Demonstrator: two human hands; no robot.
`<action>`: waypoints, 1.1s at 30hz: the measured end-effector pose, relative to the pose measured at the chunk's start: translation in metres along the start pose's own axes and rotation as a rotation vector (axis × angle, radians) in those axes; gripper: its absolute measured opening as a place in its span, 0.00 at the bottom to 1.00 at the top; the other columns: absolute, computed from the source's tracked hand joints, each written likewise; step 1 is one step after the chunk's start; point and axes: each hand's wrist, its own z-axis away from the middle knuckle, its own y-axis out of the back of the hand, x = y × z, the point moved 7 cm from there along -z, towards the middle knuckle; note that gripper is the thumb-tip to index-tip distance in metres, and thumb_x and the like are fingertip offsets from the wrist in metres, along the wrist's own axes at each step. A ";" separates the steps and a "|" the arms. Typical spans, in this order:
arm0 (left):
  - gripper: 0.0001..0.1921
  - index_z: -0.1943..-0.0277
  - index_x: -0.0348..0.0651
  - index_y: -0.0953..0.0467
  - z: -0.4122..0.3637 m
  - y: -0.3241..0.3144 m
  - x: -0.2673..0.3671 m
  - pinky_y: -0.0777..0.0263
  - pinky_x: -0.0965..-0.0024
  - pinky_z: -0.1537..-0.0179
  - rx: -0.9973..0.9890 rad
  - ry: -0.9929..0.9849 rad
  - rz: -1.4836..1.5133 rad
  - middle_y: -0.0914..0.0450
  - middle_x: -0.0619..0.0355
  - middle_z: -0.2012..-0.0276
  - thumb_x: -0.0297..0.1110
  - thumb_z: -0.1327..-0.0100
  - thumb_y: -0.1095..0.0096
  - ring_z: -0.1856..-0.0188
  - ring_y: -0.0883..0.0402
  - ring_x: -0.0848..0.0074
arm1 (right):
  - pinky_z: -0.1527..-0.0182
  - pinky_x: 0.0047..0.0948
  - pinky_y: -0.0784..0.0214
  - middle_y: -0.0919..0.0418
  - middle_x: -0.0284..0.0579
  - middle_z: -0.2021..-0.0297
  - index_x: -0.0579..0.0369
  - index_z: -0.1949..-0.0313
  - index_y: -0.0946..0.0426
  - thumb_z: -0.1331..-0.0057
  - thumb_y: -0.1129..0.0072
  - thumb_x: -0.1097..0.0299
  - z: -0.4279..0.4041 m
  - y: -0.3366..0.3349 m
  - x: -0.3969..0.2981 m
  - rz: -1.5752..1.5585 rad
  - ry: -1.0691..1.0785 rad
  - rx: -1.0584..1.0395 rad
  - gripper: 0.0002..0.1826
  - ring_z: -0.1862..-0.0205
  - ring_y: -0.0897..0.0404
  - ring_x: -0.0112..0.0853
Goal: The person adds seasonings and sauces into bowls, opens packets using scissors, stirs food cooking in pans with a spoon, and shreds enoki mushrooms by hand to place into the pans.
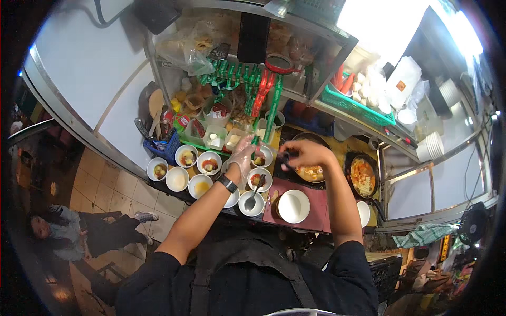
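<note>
My left hand [242, 156], in a clear plastic glove with a dark watch on the wrist, grips the lower end of a green sachet strip [272, 110]. The strip hangs from the shelf above, beside red sachet strips [262, 93]. In my right hand [310, 152] is a black-handled tool, apparently scissors [285, 157], its tip pointing left towards the strip. Under my hands stand white bowls with sauces and seasonings, among them a bowl with red paste [255, 182]. A metal spoon [250, 203] rests in a nearer bowl. My right forearm partly covers a pan of soupy food [310, 173].
Another pan [363, 177] holds noodles in orange broth. White paper bowls [293, 206] stand on a red board [272, 215]. Plastic tubs [214, 139] and a blue basket [168, 146] line the left. A green basket [355, 103] sits on the right shelf. A person [67, 233] is at left.
</note>
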 end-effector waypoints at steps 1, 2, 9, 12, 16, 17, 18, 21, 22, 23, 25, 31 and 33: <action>0.24 0.30 0.37 0.36 0.006 0.003 0.000 0.21 0.66 0.51 0.002 0.001 0.000 0.18 0.48 0.47 0.25 0.28 0.47 0.59 0.16 0.74 | 0.55 0.33 0.25 0.17 0.36 0.59 0.58 0.43 0.24 0.39 0.24 0.65 0.015 -0.010 -0.021 0.165 0.001 -0.136 0.27 0.59 0.18 0.26; 0.23 0.31 0.37 0.36 0.016 0.010 0.004 0.21 0.65 0.48 0.007 -0.021 -0.018 0.19 0.49 0.46 0.25 0.28 0.47 0.57 0.16 0.72 | 0.55 0.33 0.25 0.17 0.36 0.59 0.58 0.43 0.24 0.39 0.24 0.65 0.027 -0.009 -0.045 0.163 0.005 -0.141 0.27 0.59 0.18 0.26; 0.21 0.32 0.36 0.34 0.078 -0.008 0.039 0.21 0.65 0.42 -0.086 -0.293 -0.219 0.23 0.49 0.39 0.24 0.25 0.50 0.39 0.21 0.71 | 0.50 0.34 0.26 0.28 0.45 0.56 0.57 0.45 0.27 0.51 0.33 0.84 0.050 -0.005 -0.138 0.163 0.480 0.299 0.31 0.53 0.21 0.39; 0.22 0.30 0.37 0.34 0.099 -0.028 0.051 0.26 0.70 0.41 -0.086 -0.228 -0.255 0.22 0.54 0.42 0.22 0.25 0.50 0.42 0.21 0.73 | 0.50 0.40 0.23 0.28 0.48 0.52 0.56 0.46 0.27 0.47 0.31 0.83 0.037 -0.008 -0.135 0.131 0.372 0.506 0.28 0.53 0.18 0.42; 0.27 0.25 0.35 0.41 0.105 -0.054 0.068 0.24 0.68 0.47 -0.190 -0.237 -0.348 0.19 0.53 0.43 0.25 0.24 0.50 0.49 0.18 0.73 | 0.55 0.32 0.25 0.27 0.44 0.59 0.57 0.51 0.25 0.49 0.29 0.86 0.034 -0.010 -0.129 0.058 0.412 0.650 0.26 0.59 0.20 0.36; 0.27 0.25 0.35 0.41 0.104 -0.056 0.071 0.24 0.68 0.47 -0.195 -0.240 -0.344 0.19 0.53 0.43 0.25 0.24 0.50 0.49 0.18 0.73 | 0.57 0.31 0.26 0.27 0.43 0.61 0.57 0.53 0.24 0.48 0.28 0.85 0.034 -0.007 -0.128 0.049 0.400 0.696 0.23 0.61 0.20 0.35; 0.30 0.23 0.35 0.48 0.107 -0.064 0.085 0.24 0.67 0.47 -0.236 -0.354 -0.560 0.20 0.53 0.43 0.25 0.24 0.51 0.49 0.18 0.73 | 0.57 0.30 0.24 0.26 0.43 0.61 0.56 0.52 0.23 0.49 0.36 0.91 0.035 -0.001 -0.134 0.073 0.403 0.719 0.25 0.62 0.19 0.33; 0.40 0.19 0.35 0.69 0.115 -0.092 0.097 0.23 0.65 0.47 -0.245 -0.599 -0.761 0.21 0.48 0.40 0.27 0.24 0.54 0.48 0.18 0.72 | 0.58 0.33 0.24 0.26 0.44 0.63 0.58 0.56 0.24 0.52 0.45 0.95 0.043 0.050 -0.152 0.222 0.515 0.892 0.25 0.63 0.20 0.36; 0.41 0.19 0.35 0.70 0.104 -0.087 0.085 0.23 0.65 0.47 -0.262 -0.505 -0.586 0.20 0.47 0.40 0.28 0.24 0.53 0.49 0.17 0.71 | 0.58 0.36 0.24 0.26 0.47 0.63 0.57 0.56 0.24 0.52 0.46 0.95 0.041 0.070 -0.161 0.267 0.485 0.965 0.25 0.63 0.20 0.40; 0.43 0.19 0.35 0.72 0.094 -0.087 0.077 0.22 0.64 0.47 -0.287 -0.409 -0.407 0.20 0.46 0.40 0.28 0.24 0.51 0.50 0.17 0.70 | 0.59 0.39 0.24 0.25 0.49 0.63 0.57 0.55 0.25 0.51 0.46 0.94 0.039 0.091 -0.168 0.317 0.446 1.042 0.24 0.62 0.19 0.44; 0.44 0.19 0.37 0.74 0.084 -0.095 0.082 0.22 0.64 0.49 -0.295 -0.441 -0.469 0.17 0.46 0.43 0.29 0.25 0.50 0.55 0.14 0.70 | 0.58 0.43 0.24 0.25 0.54 0.60 0.56 0.53 0.25 0.47 0.46 0.91 0.023 0.115 -0.178 0.440 0.427 1.059 0.23 0.60 0.19 0.51; 0.45 0.18 0.40 0.66 0.049 -0.106 0.080 0.21 0.62 0.51 -0.089 -0.718 -0.873 0.16 0.46 0.42 0.26 0.29 0.46 0.56 0.13 0.61 | 0.47 0.54 0.26 0.24 0.66 0.49 0.54 0.46 0.25 0.44 0.52 0.90 -0.035 0.141 -0.153 0.569 0.320 1.077 0.27 0.48 0.19 0.63; 0.44 0.17 0.42 0.63 0.047 -0.109 0.077 0.21 0.59 0.49 -0.089 -0.695 -0.840 0.19 0.42 0.39 0.25 0.30 0.45 0.53 0.13 0.55 | 0.55 0.57 0.22 0.26 0.71 0.47 0.50 0.38 0.30 0.35 0.50 0.81 -0.043 0.138 -0.143 0.678 0.142 1.067 0.25 0.53 0.17 0.65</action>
